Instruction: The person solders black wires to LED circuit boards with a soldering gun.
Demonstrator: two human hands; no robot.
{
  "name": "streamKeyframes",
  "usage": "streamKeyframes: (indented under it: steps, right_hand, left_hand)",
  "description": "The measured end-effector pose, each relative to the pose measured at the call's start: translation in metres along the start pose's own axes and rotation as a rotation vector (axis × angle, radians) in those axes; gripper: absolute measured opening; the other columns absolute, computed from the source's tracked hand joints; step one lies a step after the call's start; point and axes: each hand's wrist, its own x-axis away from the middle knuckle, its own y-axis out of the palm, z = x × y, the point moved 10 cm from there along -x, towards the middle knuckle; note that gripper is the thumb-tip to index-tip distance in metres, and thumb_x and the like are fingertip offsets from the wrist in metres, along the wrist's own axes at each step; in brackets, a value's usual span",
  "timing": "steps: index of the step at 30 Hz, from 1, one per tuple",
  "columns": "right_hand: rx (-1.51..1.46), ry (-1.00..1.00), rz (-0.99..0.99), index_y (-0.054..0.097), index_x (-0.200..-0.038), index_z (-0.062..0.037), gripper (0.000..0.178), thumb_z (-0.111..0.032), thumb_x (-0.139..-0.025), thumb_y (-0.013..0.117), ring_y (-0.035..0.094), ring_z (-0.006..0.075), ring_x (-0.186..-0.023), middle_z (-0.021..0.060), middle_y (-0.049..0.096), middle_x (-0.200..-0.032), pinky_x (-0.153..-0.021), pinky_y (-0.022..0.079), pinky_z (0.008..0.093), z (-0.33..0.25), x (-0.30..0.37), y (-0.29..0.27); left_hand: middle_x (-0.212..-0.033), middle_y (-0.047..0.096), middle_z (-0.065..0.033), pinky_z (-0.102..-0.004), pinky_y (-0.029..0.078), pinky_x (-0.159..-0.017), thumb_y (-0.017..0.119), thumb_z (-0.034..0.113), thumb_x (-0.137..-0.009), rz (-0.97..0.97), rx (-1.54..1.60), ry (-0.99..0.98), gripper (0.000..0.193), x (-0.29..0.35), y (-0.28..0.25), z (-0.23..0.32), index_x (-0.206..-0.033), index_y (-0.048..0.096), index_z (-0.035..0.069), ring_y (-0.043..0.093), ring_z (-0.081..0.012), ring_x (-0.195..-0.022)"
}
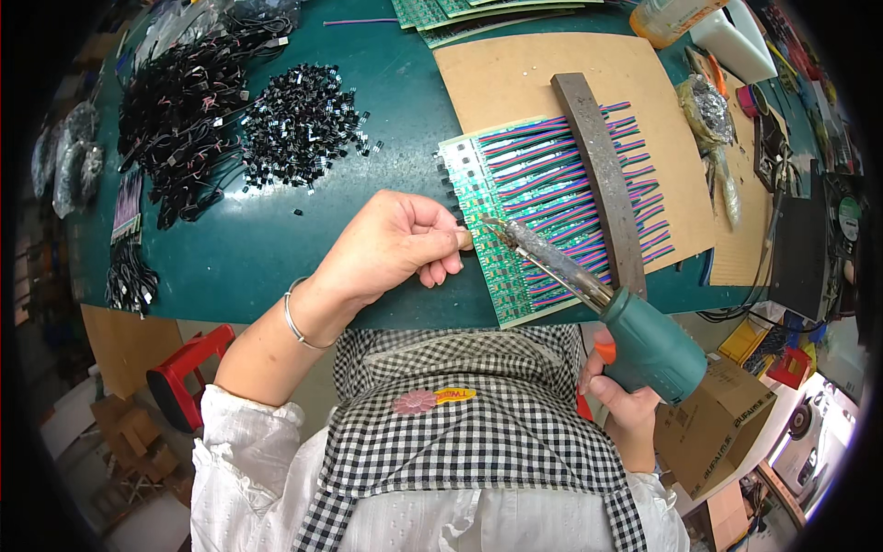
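My right hand grips a green soldering gun with an orange trigger. Its metal tip meets or hovers just over the green circuit board panel; I cannot tell which. At the panel's left edge, my left hand is closed in a pinch, thumb against forefinger. Whatever is between those fingertips is too small or hidden to name. Small black parts line the upper left edge of the panel. Rows of blue, red and black wires run right from it, under a heavy dark metal bar.
A tan board lies beneath the panel on the green table. To the left are a heap of small black connectors and a pile of black cables. More green boards are stacked at the back. A red stool stands lower left.
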Motion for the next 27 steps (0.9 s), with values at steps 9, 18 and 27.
streamKeyframes:
  steps: [9,18,27]
  right_hand:
    - [0.016,0.040,-0.008,0.046,-0.112,0.0079,0.050,-0.007,-0.072,0.072,0.055,0.0195,-0.053,0.0120,0.054,-0.064,-0.048,0.047,0.0278,0.0042,0.0006,0.0015]
    - [0.000,0.039,-0.029,0.046,-0.107,0.0080,0.042,-0.001,-0.072,0.067,0.055,0.0192,-0.055,0.0130,0.054,-0.070,-0.048,0.050,0.0281,0.0081,-0.0016,0.0046]
    - [0.110,-0.034,-0.132,0.045,-0.095,0.0052,0.031,0.003,-0.071,0.065,0.052,0.0184,-0.055,0.0121,0.050,-0.070,-0.047,0.049,0.0273,0.0041,-0.0010,0.0075]
  left_hand:
    - [-0.064,0.063,-0.0056,-0.0189,0.046,-0.048,0.061,0.010,-0.085,0.016,0.016,0.008,0.015,0.0007,-0.0013,-0.0019,-0.075,0.062,-0.002,0.056,-0.0075,-0.052]
    - [-0.064,0.063,-0.0055,-0.0188,0.046,-0.048,0.061,0.009,-0.085,0.024,0.015,0.021,0.014,0.0016,-0.0006,-0.0007,-0.076,0.062,-0.002,0.056,-0.0072,-0.051]
    - [-0.063,0.062,-0.0054,-0.0190,0.046,-0.048,0.061,0.009,-0.084,0.042,0.006,0.024,0.015,0.0011,-0.0018,-0.0008,-0.074,0.062,-0.002,0.056,-0.0075,-0.051]
